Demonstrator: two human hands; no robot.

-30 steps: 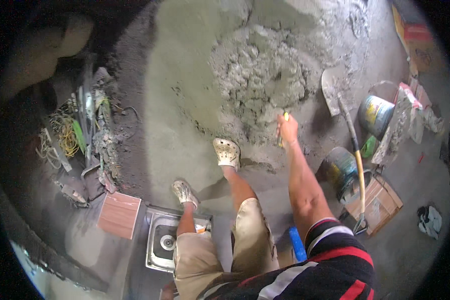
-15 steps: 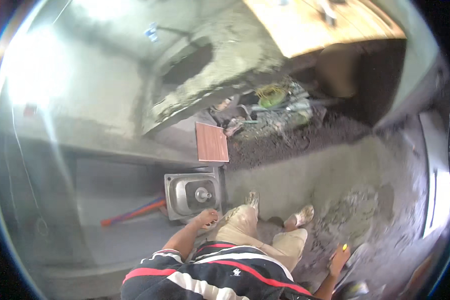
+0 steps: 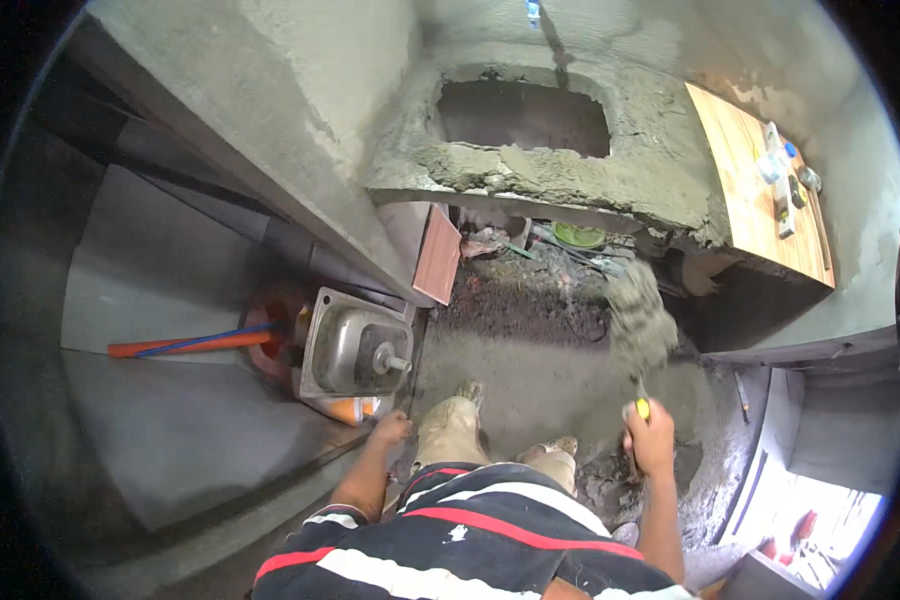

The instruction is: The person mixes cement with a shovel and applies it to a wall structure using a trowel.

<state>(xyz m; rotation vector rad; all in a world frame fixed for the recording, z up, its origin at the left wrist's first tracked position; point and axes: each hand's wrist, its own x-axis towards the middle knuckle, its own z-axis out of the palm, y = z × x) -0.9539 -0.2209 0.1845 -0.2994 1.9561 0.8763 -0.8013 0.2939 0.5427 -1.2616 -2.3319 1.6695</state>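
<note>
My right hand (image 3: 652,437) is closed around the yellow handle of a trowel (image 3: 642,406), held out ahead of me over the floor. A large, blurred mass of wet grey mortar (image 3: 638,318) covers the blade, so its shape is hidden. My left hand (image 3: 394,428) hangs beside my left knee, fingers curled, and nothing shows in it. Close to that hand is a stainless steel sink (image 3: 322,375) with a drain fitting in its bowl. Ahead stands a rough mortar-coated slab (image 3: 660,150) with a rectangular opening (image 3: 525,115).
Under the slab lie rubble and a green basin (image 3: 578,235). A brown panel (image 3: 438,255) leans at its left. On the right, a wooden board (image 3: 745,190) carries a level and bottle. Wet mortar (image 3: 605,480) lies by my right foot. An orange pipe (image 3: 185,343) lies left.
My right hand has swung forward from low at my right side, bringing up the trowel loaded with mortar. My view has turned, and my left hand has dropped slightly away from the sink.
</note>
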